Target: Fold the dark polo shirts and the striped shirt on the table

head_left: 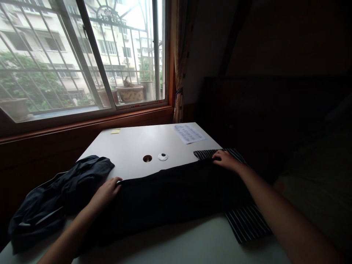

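A long black garment, by its shape folded trousers (170, 194), lies spread across the white table in front of me. My left hand (111, 189) is closed at its far edge near the left end, fingertips on the cloth. At the far right corner my right hand (225, 160) pinches the same edge, the thumb partly tucked in. Beneath the right end lies a black cloth with white stripes (249, 223), which shows on both sides of the trousers. A crumpled dark navy garment with white piping (63, 190) sits at the left, close to my left forearm.
The white table (137, 141) has a round cable hole (147, 158) with a white cap (162, 157) beside it. A printed sheet (189, 133) lies at the back right, a yellow note (115, 131) at the back left. Behind are a barred window (107, 55) and a curtain (180, 62).
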A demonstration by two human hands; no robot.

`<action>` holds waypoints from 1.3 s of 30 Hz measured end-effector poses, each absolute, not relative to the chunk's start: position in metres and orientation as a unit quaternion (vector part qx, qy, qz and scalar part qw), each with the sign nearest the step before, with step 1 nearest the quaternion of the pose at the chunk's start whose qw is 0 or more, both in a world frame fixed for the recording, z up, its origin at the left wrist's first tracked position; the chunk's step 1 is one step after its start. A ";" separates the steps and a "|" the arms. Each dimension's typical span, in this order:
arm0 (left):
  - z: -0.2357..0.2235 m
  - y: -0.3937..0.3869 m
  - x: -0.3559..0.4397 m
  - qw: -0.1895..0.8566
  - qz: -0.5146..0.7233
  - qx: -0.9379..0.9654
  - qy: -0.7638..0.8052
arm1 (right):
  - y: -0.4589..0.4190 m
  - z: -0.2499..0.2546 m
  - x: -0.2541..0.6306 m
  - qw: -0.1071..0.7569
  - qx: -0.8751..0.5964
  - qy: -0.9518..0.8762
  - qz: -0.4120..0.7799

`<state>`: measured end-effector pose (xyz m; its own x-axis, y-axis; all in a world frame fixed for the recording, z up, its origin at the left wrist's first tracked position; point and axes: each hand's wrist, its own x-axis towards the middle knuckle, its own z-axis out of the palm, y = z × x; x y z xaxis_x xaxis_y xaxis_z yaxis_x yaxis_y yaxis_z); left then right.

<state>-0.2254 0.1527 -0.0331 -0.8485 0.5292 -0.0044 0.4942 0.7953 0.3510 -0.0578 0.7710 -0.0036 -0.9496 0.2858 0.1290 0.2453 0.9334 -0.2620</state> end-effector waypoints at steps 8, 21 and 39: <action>-0.035 0.150 -0.213 0.004 0.176 0.276 0.945 | 0.794 -0.012 -0.055 0.132 -0.236 -0.905 0.327; -0.034 0.150 -0.216 0.014 0.182 0.261 0.948 | 0.801 -0.025 -0.012 0.082 -0.321 -0.822 0.464; -0.038 0.150 -0.215 -0.002 0.139 0.258 0.956 | 0.783 -0.052 0.073 0.260 -0.236 -0.886 0.303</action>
